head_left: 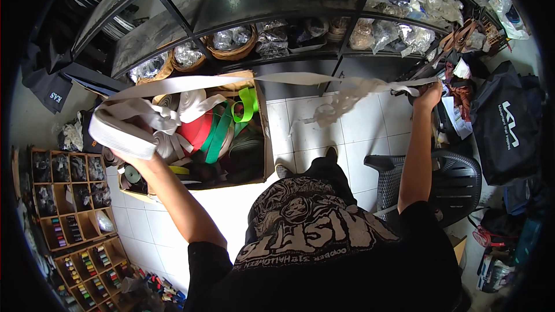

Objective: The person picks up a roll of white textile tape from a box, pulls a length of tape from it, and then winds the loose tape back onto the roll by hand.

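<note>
My left hand (134, 159) grips a thick folded bundle of white webbing (118, 130), over the left side of an open cardboard box; most of its fingers are hidden under the bundle. From there a long white strip (231, 79) stretches across to the right, slack and slightly bowed. My right hand (426, 96) is closed on the strip's far stretch, arm extended. Pale, tangled, loose material (341, 101) dangles below the strip, too blurred to name. The cardboard box (268, 138) holds several rolls of webbing, including a red roll (198, 129), a green strap (217, 138) and a bright green strap (247, 104).
Black metal shelves (266, 0) with wicker baskets (234, 51) and plastic-bagged goods line the far side. A black chair (439, 182) stands at right, near a large black bag (502, 121). Wooden compartments (81, 208) with thread spools are at lower left. White floor tiles (358, 138) lie between.
</note>
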Available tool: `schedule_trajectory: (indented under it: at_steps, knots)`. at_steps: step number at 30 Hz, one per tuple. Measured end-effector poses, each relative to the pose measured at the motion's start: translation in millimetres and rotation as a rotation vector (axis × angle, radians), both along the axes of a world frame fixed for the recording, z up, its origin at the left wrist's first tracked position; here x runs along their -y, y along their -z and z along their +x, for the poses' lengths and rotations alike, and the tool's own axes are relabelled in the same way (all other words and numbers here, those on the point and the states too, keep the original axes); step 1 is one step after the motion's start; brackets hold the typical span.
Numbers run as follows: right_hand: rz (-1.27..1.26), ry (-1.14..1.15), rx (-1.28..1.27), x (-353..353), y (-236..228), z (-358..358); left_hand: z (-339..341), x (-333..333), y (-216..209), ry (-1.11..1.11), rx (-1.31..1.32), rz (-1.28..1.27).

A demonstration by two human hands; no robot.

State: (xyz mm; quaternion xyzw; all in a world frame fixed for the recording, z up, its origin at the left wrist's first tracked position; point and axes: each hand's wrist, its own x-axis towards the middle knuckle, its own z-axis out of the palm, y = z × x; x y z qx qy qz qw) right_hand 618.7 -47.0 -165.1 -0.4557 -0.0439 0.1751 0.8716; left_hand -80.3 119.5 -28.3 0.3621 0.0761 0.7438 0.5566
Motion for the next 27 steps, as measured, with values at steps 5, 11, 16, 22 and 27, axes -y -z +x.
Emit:
schedule_trajectory:
  at_steps: [5,11,16,22,27]
  knots:
    - [-0.969,0.437,0.935,30.8,3.5,37.4,-49.7,-10.2,-19.3,0.266,0.153,0.007]
    - [-0.817,0.366,-0.116,94.1,40.5,161.4,-70.4,-29.0,-23.8,-0.358,0.079,-0.087]
    - [-0.407,0.250,0.182,93.4,37.2,154.9,-56.5,-17.3,-33.3,-0.451,0.001,-0.131]
    - [-1.089,-0.222,1.532,91.9,19.9,162.0,-42.9,-24.5,-39.8,-0.454,-0.153,-0.207]
    - [-0.646,0.000,0.676,60.1,-18.8,97.3,-30.4,-17.2,-47.5,-0.470,-0.287,-0.185]
